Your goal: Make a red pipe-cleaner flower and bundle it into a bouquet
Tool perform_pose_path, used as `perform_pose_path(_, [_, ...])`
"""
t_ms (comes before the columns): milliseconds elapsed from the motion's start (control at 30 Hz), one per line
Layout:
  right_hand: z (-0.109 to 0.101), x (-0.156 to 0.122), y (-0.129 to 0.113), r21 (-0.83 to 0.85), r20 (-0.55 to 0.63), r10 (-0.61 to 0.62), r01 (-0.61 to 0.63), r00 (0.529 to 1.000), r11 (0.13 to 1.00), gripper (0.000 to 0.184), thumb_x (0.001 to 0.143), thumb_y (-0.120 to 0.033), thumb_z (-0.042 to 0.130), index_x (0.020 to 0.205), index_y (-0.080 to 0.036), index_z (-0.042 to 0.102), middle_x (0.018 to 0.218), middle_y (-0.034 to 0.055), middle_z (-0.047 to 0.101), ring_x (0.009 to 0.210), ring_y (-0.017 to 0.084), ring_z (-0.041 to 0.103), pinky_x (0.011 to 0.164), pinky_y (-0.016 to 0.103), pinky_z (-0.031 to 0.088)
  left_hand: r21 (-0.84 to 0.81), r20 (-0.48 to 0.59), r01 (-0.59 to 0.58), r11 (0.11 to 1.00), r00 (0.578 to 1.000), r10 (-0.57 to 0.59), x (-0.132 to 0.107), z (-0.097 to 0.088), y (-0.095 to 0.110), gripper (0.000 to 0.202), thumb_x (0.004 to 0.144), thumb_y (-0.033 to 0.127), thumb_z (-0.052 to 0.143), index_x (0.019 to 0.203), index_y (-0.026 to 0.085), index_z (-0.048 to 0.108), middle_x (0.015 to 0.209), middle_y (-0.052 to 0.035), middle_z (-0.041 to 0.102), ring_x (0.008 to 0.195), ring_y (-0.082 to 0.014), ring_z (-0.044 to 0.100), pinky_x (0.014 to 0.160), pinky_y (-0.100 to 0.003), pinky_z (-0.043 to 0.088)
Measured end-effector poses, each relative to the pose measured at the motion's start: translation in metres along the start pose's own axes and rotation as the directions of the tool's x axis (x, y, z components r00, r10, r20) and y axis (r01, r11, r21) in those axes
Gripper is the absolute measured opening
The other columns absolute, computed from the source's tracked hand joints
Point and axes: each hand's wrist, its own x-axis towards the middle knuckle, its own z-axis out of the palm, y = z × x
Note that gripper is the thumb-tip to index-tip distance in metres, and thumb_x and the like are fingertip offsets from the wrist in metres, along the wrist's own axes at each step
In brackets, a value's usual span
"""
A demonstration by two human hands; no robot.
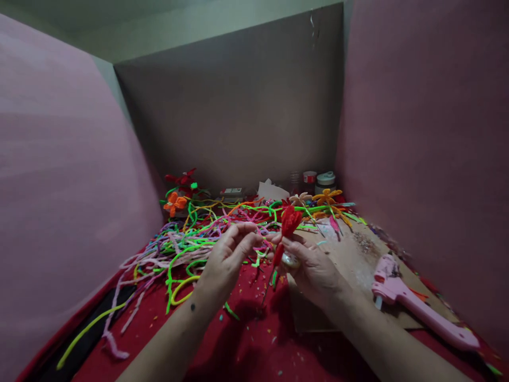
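My right hand (314,265) is closed round a red pipe-cleaner flower (290,222), its fuzzy petals bunched at the top and a thin dark stem slanting down below. Under the same fingers sits a small round, shiny pale object (291,260), partly hidden; I cannot make out its kind. Just left of the flower, my left hand (234,252) has its thumb and fingertips pinched together. Whatever lies between those fingertips is too small to tell. Both hands are raised over the red tablecloth (254,345).
Tangled coloured pipe cleaners (183,249) cover the left and middle. A pink glue gun (421,307) rests on a cardboard sheet (342,265) at right. Finished orange (175,203) and yellow (326,197) flowers stand behind, near a lidded container (325,181). Pink panels (429,132) wall both sides.
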Motion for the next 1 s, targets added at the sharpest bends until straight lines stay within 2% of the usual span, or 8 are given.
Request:
perform_pose_path(167, [0.001,0.003,0.006,0.015,-0.185,-0.044,0.048,0.982,0.999,0.022,0.065,-0.028,0.072,0.084,-0.017,0.068,0.075,0.0016,0.065,0.060,0.011,0.052,0.050,0.020,0.039,0.329,0.121,-0.224,0.917,0.973,0.194,-0.007,0.018,-0.018,0.026,0.082,0.029,0.054,0.106,0.018,0.050,0.092,-0.0052,0.063,0.082,-0.0162,0.061,0.074,-0.030,0.048])
perform_pose_path(333, [0.008,-0.002,0.016,-0.009,-0.238,-0.032,0.031,0.971,0.999,0.021,0.061,-0.032,0.073,0.072,-0.015,0.069,0.062,0.0001,0.062,0.053,0.010,0.051,0.049,0.022,0.038,0.860,0.230,-0.362,0.361,0.905,0.359,-0.009,0.029,-0.036,0.021,0.088,0.024,0.039,0.097,0.014,0.054,0.085,-0.0110,0.063,0.074,-0.0212,0.061,0.064,-0.032,0.046])
perform_pose_path(433, [0.006,-0.003,0.022,-0.096,-0.249,-0.070,0.048,0.966,0.994,0.022,0.064,-0.035,0.071,0.069,-0.014,0.067,0.058,-0.0012,0.059,0.048,0.009,0.047,0.048,0.023,0.037,0.901,0.286,-0.371,0.225,0.898,0.334,-0.008,0.029,-0.042,0.024,0.089,0.018,0.032,0.086,0.014,0.055,0.075,-0.0092,0.061,0.064,-0.0187,0.058,0.056,-0.027,0.042])
perform_pose_path(500, [0.005,-0.004,0.023,-0.164,-0.253,-0.087,0.046,0.964,0.985,0.023,0.067,-0.037,0.069,0.073,-0.015,0.068,0.057,-0.0026,0.057,0.042,0.007,0.040,0.045,0.022,0.034,0.862,0.278,-0.392,0.322,0.896,0.346,-0.006,0.027,-0.044,0.023,0.089,0.016,0.031,0.084,0.015,0.054,0.074,-0.0076,0.060,0.064,-0.0166,0.057,0.056,-0.025,0.041])
perform_pose_path(600, [0.006,-0.005,0.021,-0.229,-0.188,-0.112,0.067,0.976,0.971,0.024,0.070,-0.037,0.067,0.083,-0.017,0.069,0.062,-0.0013,0.059,0.045,0.008,0.043,0.047,0.023,0.036,0.690,0.191,-0.373,0.620,0.921,0.341,-0.003,0.026,-0.041,0.019,0.087,0.017,0.036,0.075,0.018,0.051,0.063,-0.0007,0.055,0.054,-0.0114,0.050,0.053,-0.023,0.037])
perform_pose_path(733, [0.009,-0.005,0.014,-0.289,-0.044,-0.196,0.175,0.980,0.941,0.018,0.074,-0.030,0.064,0.087,-0.020,0.071,0.082,0.0016,0.065,0.071,0.013,0.054,0.066,0.024,0.042,0.259,0.101,-0.110,0.959,0.991,0.087,-0.002,0.024,-0.032,0.021,0.085,0.028,0.045,0.066,0.018,0.048,0.048,0.0060,0.040,0.040,-0.0070,0.036,0.042,-0.020,0.029])
perform_pose_path(833, [0.005,-0.003,0.013,-0.292,-0.001,-0.168,0.160,0.986,0.943,0.019,0.076,-0.029,0.062,0.089,-0.019,0.071,0.081,0.0021,0.064,0.069,0.012,0.051,0.062,0.023,0.041,-0.094,0.158,0.120,0.988,0.982,-0.105,-0.003,0.021,-0.028,0.026,0.079,0.035,0.055,0.062,0.016,0.047,0.047,0.0065,0.041,0.036,-0.0044,0.031,0.037,-0.018,0.023])
perform_pose_path(1000, [-0.006,0.001,0.017,-0.182,0.091,-0.041,0.057,0.995,0.982,0.025,0.074,-0.029,0.065,0.096,-0.018,0.069,0.074,0.0009,0.061,0.055,0.008,0.043,0.053,0.021,0.035,-0.436,0.347,0.327,0.838,0.921,-0.179,-0.003,0.016,-0.032,0.023,0.078,0.033,0.059,0.070,0.013,0.052,0.044,0.0085,0.040,0.030,0.0004,0.021,0.036,-0.015,0.019])
